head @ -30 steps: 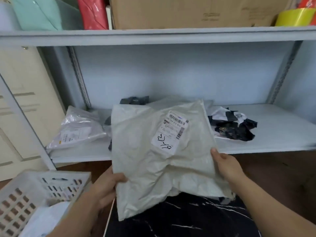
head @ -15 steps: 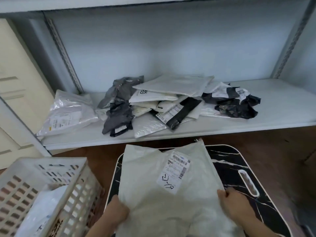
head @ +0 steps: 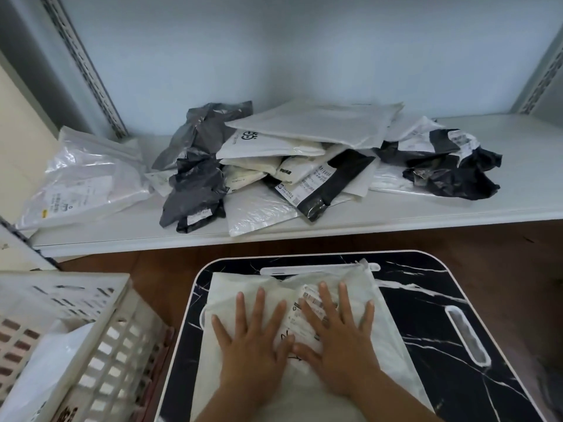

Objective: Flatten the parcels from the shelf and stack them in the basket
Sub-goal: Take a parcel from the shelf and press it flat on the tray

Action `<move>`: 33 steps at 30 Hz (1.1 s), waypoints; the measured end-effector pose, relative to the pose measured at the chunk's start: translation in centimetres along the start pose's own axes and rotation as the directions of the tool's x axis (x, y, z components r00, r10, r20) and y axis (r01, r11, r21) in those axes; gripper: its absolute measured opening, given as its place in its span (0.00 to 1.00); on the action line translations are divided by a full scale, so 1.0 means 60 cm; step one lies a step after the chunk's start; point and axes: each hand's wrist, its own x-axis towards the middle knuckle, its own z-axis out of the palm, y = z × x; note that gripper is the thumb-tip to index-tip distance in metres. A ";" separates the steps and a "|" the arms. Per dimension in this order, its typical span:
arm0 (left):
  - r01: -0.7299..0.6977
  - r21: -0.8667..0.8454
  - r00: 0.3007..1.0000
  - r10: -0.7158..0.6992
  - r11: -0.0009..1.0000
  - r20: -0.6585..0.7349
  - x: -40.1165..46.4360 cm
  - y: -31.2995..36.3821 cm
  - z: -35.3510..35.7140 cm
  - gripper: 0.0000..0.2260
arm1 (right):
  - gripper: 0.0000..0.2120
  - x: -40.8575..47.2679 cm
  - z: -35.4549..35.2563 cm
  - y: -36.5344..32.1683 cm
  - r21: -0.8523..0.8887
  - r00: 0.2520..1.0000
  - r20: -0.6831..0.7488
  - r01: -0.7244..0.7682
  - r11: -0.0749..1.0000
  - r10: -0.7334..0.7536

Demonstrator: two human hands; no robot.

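Blk marble-look table [head: 451,303] w/ handle slot [head: 467,338]; brown floor [head: 472,239].

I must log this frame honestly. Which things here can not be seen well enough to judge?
- Label on the white parcel: head view, both hands cover most of it.
- Basket contents: cut off by the left and bottom edges.
- Lower parcels in the shelf pile: hidden under upper ones.
- Shelf labels' print: too small.

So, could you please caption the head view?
Both hands, left hand and right hand, press a white parcel flat on the marble-patterned table.

Two hands [head: 300,345], one white parcel [head: 384,336], one tray [head: 457,300], one basket [head: 115,336], one shelf pile [head: 304,166].
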 end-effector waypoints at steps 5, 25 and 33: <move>-0.006 0.012 1.000 0.006 1.000 0.020 0.008 -0.005 0.036 0.26 | 0.37 0.013 0.034 0.002 -0.008 0.999 0.035 -0.024 1.000 0.025; 0.007 -0.019 0.989 -0.004 1.000 0.150 0.004 0.000 0.053 0.26 | 0.36 0.009 0.056 0.004 0.016 0.989 0.146 -0.023 1.000 0.021; 0.026 -0.092 0.989 -0.012 0.995 0.148 0.019 -0.005 0.037 0.24 | 0.33 0.028 0.037 0.001 0.073 0.982 0.184 -0.048 0.996 0.034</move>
